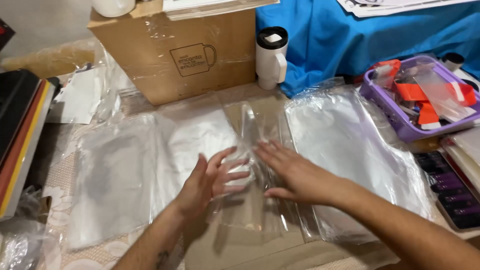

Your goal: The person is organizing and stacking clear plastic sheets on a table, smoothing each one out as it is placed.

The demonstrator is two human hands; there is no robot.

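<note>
- Pressing down at the middle of the counter [280, 255], both hands work on one clear plastic bag [250, 165] that lies flat, running from 12 o'clock toward 6 o'clock.
- Left hand [210, 182]: its grip is spread wide, fingers fanned toward 2 o'clock, fingertips on the bag's left edge; it closes on nothing.
- Right hand [292, 172]: its grip is likewise flat and open, palm down on the bag's right half, fingers pointing toward 10 o'clock; it clasps nothing.
- The fingertips of the two hands come near each other over a crumpled fold at the bag's middle.
- At 9 o'clock of the hands lies a stack of clear bags [120, 175], just beside the worked bag.
- At 3 o'clock lies a second stack of clear bags [350, 145], its edge under the right wrist.
- At 12 o'clock stands a cardboard box [175, 55], with a white travel mug [271, 57] with a black lid just to its right.
- At 2 o'clock sits a purple basket [400, 125] holding orange-and-clear strips, against a blue cloth [350, 35].
</note>
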